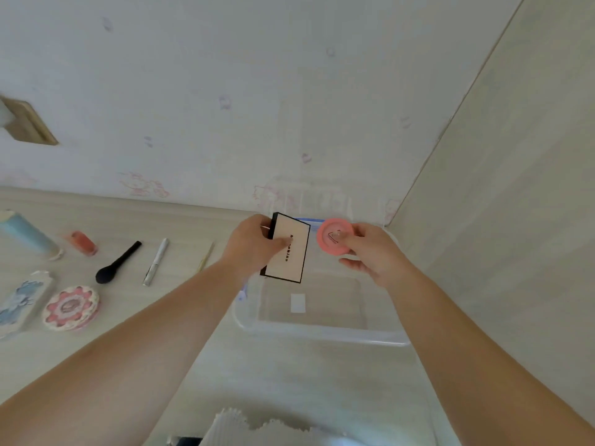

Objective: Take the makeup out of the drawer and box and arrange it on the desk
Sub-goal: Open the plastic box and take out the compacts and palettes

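My left hand (249, 244) grips a cream rectangular palette (291, 252) with black edges, held above the clear plastic box (322, 331). My right hand (370, 252) pinches a round pink compact (331, 241) over the box's far side. The box shows only a white label on its bottom. On the desk to the left lie a black brush (117, 263), a silver tube (156, 262), a thin gold stick (206, 256), an orange bottle (83, 243), a light blue bottle (27, 235), a flower-patterned round compact (71, 308) and a blue-patterned case (21, 300).
The light wooden desk (180, 317) meets a pale wall behind and a side panel (502, 220) at the right, close to the box. A wooden block (27, 122) is fixed on the wall at upper left. Something white and pleated (254, 426) shows at the bottom edge.
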Tool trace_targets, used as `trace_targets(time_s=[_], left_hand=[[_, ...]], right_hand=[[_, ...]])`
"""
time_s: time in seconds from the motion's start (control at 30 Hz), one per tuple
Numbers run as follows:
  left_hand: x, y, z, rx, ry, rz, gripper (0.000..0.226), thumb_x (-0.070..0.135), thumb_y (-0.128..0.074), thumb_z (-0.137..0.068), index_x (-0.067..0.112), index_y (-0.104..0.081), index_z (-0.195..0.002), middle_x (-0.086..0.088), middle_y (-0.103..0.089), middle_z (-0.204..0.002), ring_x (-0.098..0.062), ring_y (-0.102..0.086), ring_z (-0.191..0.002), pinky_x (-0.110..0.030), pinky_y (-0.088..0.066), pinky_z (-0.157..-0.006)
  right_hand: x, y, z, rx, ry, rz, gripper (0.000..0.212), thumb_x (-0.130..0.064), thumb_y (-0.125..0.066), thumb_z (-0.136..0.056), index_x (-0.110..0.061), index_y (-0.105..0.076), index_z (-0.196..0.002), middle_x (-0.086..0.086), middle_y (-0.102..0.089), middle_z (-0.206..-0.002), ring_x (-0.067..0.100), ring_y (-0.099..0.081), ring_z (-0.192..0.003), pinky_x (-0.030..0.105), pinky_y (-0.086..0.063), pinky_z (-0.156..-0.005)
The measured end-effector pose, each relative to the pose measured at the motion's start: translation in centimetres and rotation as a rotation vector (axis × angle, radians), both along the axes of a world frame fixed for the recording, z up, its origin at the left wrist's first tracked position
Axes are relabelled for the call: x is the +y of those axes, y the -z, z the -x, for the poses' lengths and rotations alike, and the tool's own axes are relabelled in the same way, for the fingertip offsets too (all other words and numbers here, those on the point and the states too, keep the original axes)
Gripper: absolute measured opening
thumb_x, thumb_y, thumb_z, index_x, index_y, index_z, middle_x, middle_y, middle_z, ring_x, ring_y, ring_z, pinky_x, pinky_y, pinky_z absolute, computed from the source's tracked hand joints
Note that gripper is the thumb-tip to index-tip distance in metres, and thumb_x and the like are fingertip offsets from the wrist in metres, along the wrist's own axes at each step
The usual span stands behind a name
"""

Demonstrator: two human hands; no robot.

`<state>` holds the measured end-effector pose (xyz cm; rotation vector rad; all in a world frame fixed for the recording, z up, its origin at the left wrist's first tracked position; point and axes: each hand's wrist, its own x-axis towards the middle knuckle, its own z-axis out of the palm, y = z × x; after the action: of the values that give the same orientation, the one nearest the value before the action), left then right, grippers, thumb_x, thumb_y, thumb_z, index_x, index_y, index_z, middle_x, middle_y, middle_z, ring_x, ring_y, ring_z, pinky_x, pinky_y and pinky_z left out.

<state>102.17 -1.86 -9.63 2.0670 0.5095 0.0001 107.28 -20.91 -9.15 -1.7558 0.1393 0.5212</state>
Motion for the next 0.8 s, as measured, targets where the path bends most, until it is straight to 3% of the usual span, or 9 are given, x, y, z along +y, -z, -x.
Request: trace_targets(time_s=[0.13, 0.3, 0.47, 0.57, 0.7, 0.8], left_hand=[[3.8, -1.9, 2.6, -0.083, -0.147, 0.367, 0.022, 0.017, -0.072, -0.080, 0.016, -0.061, -0.100, -0.003, -0.070, -0.099, -0.021, -0.067, -0.091, -0.040, -0.055, -0.083], [9.7, -2.9, 6.4, -0.162, -0.259, 0.582, 0.011, 0.012, -0.065, -0.086, 0.013, -0.063, -0.097, -0.002, -0.070, -0.093, -0.016, -0.067, -0.081, -0.034, -0.056, -0.073], [15.4, -1.9, 9.8, -0.164, -0.328, 0.590, 0.017, 0.011, -0.063, -0.087, 0.008, -0.060, -0.104, -0.004, -0.069, -0.092, -0.018, -0.066, -0.080, -0.033, -0.057, -0.069], [18.7, -0.7, 11.3, -0.131, -0.354, 0.583, 0.020, 0.012, -0.064, -0.087, 0.008, -0.060, -0.106, -0.008, -0.068, -0.099, -0.021, -0.065, -0.087, -0.036, -0.055, -0.078], [22.4, 1.5, 13.2, -0.050, -0.345, 0.559, 0.020, 0.012, -0.067, -0.084, 0.007, -0.062, -0.103, -0.012, -0.069, -0.103, -0.025, -0.066, -0.093, -0.039, -0.053, -0.083], [23.8, 4.4, 14.5, 0.044, -0.296, 0.441, 0.016, 0.015, -0.072, -0.081, 0.013, -0.064, -0.095, -0.011, -0.070, -0.098, -0.025, -0.067, -0.088, -0.035, -0.052, -0.075]], right_hand=[[2.7, -1.2, 1.6, -0.027, -0.013, -0.107, 0.018, -0.014, -0.058, -0.089, -0.013, -0.060, -0.107, 0.003, -0.060, -0.104, 0.012, -0.059, -0.084, 0.023, -0.051, -0.059], [8.5, -3.3, 4.5, -0.029, -0.099, -0.210, 0.011, -0.012, -0.054, -0.091, -0.019, -0.060, -0.096, -0.003, -0.062, -0.093, 0.008, -0.060, -0.081, 0.022, -0.051, -0.060], [15.5, -4.2, 7.4, -0.046, -0.184, -0.215, 0.019, -0.011, -0.052, -0.090, -0.015, -0.059, -0.107, 0.000, -0.060, -0.098, 0.010, -0.060, -0.085, 0.020, -0.055, -0.060], [19.5, -3.6, 8.7, -0.044, -0.207, -0.195, 0.023, -0.008, -0.052, -0.089, -0.013, -0.058, -0.111, 0.006, -0.060, -0.107, 0.017, -0.063, -0.095, 0.023, -0.057, -0.063], [23.4, -0.7, 10.3, -0.005, -0.197, -0.114, 0.023, -0.006, -0.052, -0.087, -0.014, -0.056, -0.109, 0.012, -0.057, -0.120, 0.024, -0.061, -0.109, 0.028, -0.058, -0.067], [24.5, 2.9, 11.7, 0.082, -0.175, -0.017, 0.021, -0.008, -0.056, -0.087, -0.016, -0.055, -0.106, 0.011, -0.056, -0.122, 0.023, -0.061, -0.109, 0.027, -0.058, -0.068]])
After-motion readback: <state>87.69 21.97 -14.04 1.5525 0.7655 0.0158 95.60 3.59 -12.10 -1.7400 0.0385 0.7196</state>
